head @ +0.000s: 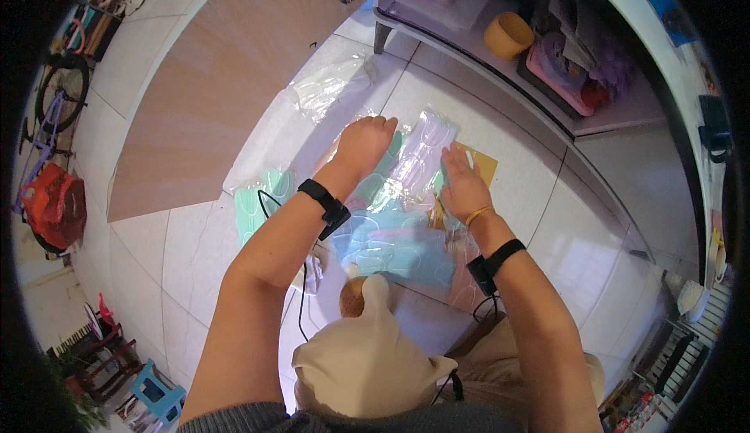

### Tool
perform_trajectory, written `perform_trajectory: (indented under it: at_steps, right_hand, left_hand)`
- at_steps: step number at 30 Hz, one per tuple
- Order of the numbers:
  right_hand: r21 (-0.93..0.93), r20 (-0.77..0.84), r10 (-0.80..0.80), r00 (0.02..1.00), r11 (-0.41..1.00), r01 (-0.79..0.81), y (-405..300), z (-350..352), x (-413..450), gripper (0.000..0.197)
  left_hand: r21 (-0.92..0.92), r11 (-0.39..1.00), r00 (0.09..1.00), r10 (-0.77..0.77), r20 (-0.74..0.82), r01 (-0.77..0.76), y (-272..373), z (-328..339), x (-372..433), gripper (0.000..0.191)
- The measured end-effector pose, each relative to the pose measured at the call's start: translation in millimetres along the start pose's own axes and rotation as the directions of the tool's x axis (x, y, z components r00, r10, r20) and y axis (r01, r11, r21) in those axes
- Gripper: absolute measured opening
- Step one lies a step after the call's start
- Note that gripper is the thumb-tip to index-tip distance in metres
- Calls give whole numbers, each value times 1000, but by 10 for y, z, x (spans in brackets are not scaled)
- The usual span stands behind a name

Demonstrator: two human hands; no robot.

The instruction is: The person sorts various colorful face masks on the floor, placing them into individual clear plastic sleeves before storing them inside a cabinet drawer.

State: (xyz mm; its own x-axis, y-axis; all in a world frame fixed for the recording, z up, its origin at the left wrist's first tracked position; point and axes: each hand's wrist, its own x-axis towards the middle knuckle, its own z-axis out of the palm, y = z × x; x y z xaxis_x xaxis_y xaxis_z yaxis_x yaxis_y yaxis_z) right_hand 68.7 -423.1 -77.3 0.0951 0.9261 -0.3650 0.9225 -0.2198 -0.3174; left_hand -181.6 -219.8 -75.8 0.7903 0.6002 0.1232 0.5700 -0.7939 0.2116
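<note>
Several face masks, some in clear plastic packs, lie on the tiled floor in front of me. My left hand (pixel 364 145) rests over the upper left of the pile with its fingers curled; whether it grips any plastic is hidden. Green masks (pixel 387 166) show beside and below it. A lilac mask pack (pixel 430 143) lies slantwise between my hands. My right hand (pixel 467 184) is laid at the pile's right side, fingers extended, by a yellow-gold sheet (pixel 484 166). Blue masks (pixel 404 251) are spread nearer to me, with pink masks (pixel 466 281) at their right.
Crumpled clear plastic (pixel 334 84) lies beyond my left hand. A wooden door panel (pixel 217 93) is at left, an open cabinet (pixel 545 117) at right with a yellow container (pixel 508 35) inside. Mint-green masks (pixel 263 199) lie by my left forearm. Dark cords hang from both wristbands.
</note>
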Motion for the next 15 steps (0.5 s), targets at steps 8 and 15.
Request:
perform_trajectory:
  at_steps: [8,15]
  right_hand:
    - [-7,166,-24,986,1000,26,-234,480,-243,94]
    - [61,136,-91,986,995,84,-317,723,-297,92]
  left_hand:
    - [-103,982,959,-126,253,157,222,520,-440,40]
    - [-157,959,949,-195,247,237,435,679,-501,62]
